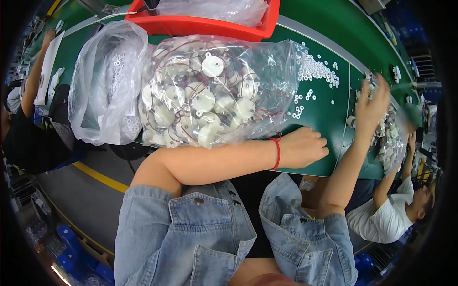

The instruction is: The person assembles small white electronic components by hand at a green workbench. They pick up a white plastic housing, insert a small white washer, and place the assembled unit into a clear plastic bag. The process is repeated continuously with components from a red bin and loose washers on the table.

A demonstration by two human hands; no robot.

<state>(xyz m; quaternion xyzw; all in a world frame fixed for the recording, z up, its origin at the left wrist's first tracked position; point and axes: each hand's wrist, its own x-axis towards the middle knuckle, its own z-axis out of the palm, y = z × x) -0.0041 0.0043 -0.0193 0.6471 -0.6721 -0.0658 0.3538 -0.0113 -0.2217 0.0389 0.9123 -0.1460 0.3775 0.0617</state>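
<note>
My left hand (304,147), with a red cord at its wrist, rests on the green tabletop (331,121). Its fingers are curled in, and whatever they may hold is hidden. Beside that forearm lies a clear plastic bag (281,62) full of round white parts with thin dark red wires, which look like small motors. My right hand (373,107) is raised at the right, slightly blurred, its fingers apart and nothing seen in them. It is in front of a heap of similar white parts (391,138), partly hidden. Small white rings (317,69) are scattered on the table between.
An open clear bag (83,102) with more white rings stands left. A red bin (200,25) holding plastic bags is at the back. A person in a white shirt (381,217) works at the right; another in dark clothing (36,143) is at far left.
</note>
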